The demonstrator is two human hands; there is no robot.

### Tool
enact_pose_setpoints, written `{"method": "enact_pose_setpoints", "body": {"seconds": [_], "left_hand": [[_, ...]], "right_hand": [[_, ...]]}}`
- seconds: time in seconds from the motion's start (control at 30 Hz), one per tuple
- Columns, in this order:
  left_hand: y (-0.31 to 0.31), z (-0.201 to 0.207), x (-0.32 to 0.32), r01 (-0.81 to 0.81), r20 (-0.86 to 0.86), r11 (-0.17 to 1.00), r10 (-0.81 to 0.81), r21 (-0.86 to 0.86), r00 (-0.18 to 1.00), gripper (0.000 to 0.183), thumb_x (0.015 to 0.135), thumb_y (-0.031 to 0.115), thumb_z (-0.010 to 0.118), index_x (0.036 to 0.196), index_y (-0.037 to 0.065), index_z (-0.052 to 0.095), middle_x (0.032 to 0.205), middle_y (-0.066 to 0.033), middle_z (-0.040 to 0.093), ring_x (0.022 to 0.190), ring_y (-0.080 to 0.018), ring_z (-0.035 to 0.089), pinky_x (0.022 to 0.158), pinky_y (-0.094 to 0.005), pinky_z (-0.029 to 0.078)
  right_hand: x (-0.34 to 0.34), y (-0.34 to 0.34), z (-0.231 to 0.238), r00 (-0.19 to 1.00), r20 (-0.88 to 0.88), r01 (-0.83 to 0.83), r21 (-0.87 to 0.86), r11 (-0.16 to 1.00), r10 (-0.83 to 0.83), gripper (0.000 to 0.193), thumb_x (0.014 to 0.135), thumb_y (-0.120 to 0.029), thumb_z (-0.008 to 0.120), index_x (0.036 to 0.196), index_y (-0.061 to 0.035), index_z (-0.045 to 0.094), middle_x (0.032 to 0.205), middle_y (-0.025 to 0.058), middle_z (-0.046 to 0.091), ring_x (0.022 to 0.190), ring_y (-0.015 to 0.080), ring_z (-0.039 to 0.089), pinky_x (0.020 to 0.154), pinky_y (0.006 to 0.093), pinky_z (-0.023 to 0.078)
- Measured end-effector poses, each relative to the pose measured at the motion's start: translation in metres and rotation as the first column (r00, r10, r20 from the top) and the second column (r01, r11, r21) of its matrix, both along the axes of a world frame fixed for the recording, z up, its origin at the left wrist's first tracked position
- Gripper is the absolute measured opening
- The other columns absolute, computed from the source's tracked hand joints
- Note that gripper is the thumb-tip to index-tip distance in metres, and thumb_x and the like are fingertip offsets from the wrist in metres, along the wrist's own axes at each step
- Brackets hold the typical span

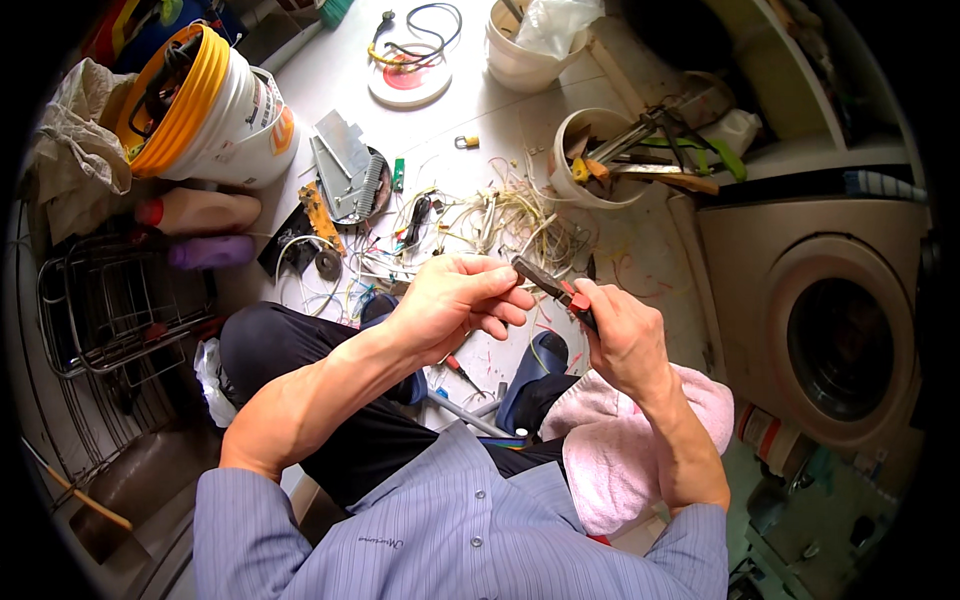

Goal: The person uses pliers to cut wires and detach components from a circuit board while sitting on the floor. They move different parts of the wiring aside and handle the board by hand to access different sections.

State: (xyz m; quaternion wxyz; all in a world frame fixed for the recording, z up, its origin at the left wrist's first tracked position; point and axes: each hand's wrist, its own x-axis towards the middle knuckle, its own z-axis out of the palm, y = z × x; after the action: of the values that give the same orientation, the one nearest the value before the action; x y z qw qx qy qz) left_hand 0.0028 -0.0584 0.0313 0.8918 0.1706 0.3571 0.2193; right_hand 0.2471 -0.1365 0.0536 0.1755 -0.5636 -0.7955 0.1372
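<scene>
Fingers of my right hand [628, 335] close around the red-and-black handles of a pair of pliers [540, 277], angled far-left, apparently so the tip sits right at the fingertips of my left hand [455, 305]; there thumb and forefinger are held narrow, though whether they grip anything I cannot tell. Just beyond, a tangle of pale wires [540, 225] covers the floor [500, 125], seemingly for easy reach. Near right, a pink towel [605, 470] drapes my leg, perhaps for wiping.
</scene>
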Motion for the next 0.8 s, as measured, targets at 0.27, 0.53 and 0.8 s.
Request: {"method": "enact_pose_setpoints", "body": {"seconds": [0.27,0.53,0.8], "left_hand": [[-0.003,0.004,-0.004,0.056,-0.060,0.980,-0.045,0.192,0.997,0.019,0.101,0.017,0.062,0.106,-0.002,0.065,0.090,-0.0134,0.072,0.075,-0.0182,0.071,0.066,-0.0286,0.059],[-0.010,-0.002,-0.006,0.020,-0.055,0.955,-0.004,0.296,0.999,0.020,0.101,0.017,0.062,0.108,-0.002,0.064,0.089,-0.0124,0.071,0.076,-0.0186,0.071,0.070,-0.0304,0.059],[-0.007,0.001,-0.009,0.020,-0.089,0.936,0.012,0.350,0.996,0.021,0.102,0.017,0.061,0.109,-0.002,0.063,0.089,-0.0114,0.071,0.076,-0.0181,0.070,0.070,-0.0305,0.059]], "right_hand": [[-0.003,-0.005,0.000,0.996,-0.092,-0.005,-0.091,0.996,-0.004,0.032,0.080,-0.003,0.070,0.110,-0.0037,0.060,0.084,0.0126,0.062,0.075,0.0322,0.064,0.064,0.0413,0.051],[-0.012,-0.014,0.000,0.942,-0.296,0.030,-0.392,0.919,-0.157,0.023,0.088,-0.004,0.068,0.109,-0.0032,0.060,0.085,0.0180,0.066,0.075,0.0384,0.065,0.066,0.0423,0.051],[-0.016,-0.012,-0.004,0.845,-0.433,-0.019,-0.609,0.793,-0.312,0.019,0.091,-0.005,0.062,0.110,-0.0014,0.059,0.077,0.0157,0.065,0.068,0.0305,0.064,0.065,0.0383,0.050]]}}
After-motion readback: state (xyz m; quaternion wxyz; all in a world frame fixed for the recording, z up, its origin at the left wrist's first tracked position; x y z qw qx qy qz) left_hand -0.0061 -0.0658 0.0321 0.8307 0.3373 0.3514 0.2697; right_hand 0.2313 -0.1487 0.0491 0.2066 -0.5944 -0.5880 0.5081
